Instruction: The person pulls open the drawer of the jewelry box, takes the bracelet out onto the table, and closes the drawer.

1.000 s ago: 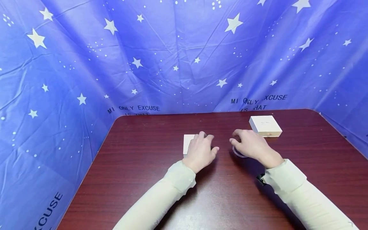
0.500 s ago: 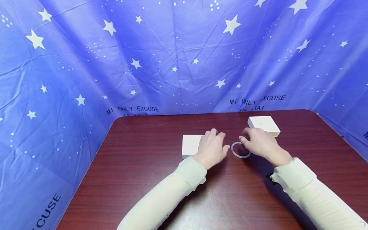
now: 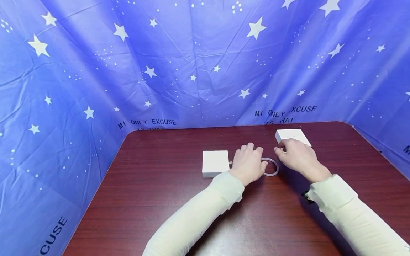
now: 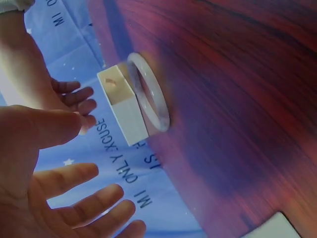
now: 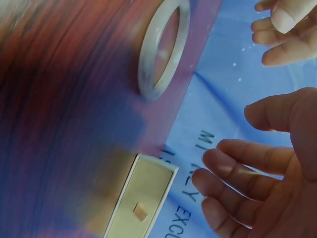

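Note:
A pale, marbled bangle (image 3: 272, 174) lies flat on the dark red wood table. My left hand (image 3: 248, 165) hovers just left of it, its thumb covering part of the rim in the head view. Fingers of that hand (image 4: 84, 203) are spread and hold nothing. Beyond the bangle, on the right, is a small white box (image 3: 293, 134) with a little tab (image 5: 140, 211) on its cream side. In front of this box my right hand (image 3: 299, 158) is held in the air, fingers (image 5: 252, 163) relaxed around nothing. A second white box (image 3: 215, 161) sits left of my left hand.
Blue cloth (image 3: 198, 64) with white stars and black lettering hangs behind and at both sides of the table (image 3: 153, 199). The table's far edge runs along the foot of the cloth, behind the boxes.
My left hand has moved right, off the left box, which now shows fully, and over to the bangle. My right hand has drawn right, away from the bangle, uncovering it.

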